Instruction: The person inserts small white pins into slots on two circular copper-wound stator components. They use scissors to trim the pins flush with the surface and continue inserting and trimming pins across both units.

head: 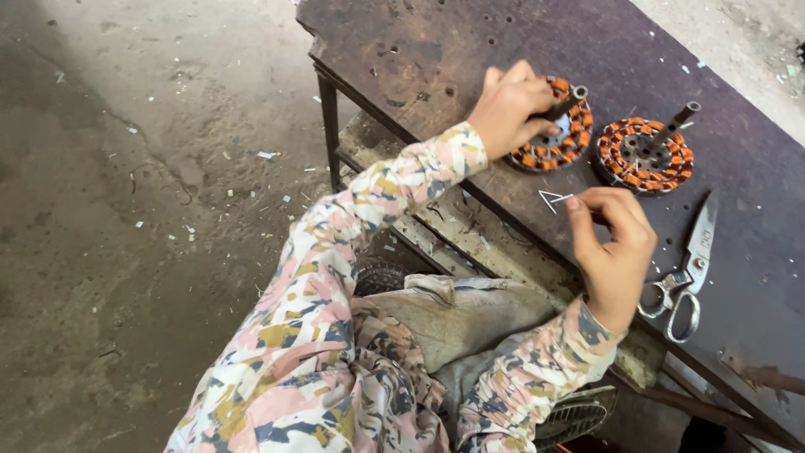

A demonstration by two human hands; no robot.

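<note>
My left hand (pixel 508 107) rests on a round motor stator (pixel 563 144) wound with orange copper coils, gripping its dark central shaft. A second stator (pixel 644 153) of the same kind stands just to its right, untouched. My right hand (pixel 612 252) is near the table's front edge, its fingers pinched on a thin white folded strip (pixel 553 200) that sticks out to the left. Both stators sit on a dark worn metal table (pixel 470 50).
A pair of metal scissors (pixel 689 268) lies on the table right of my right hand. A lower shelf (pixel 369 143) runs under the tabletop. The dusty concrete floor (pixel 142 210) spreads out to the left, littered with small white scraps.
</note>
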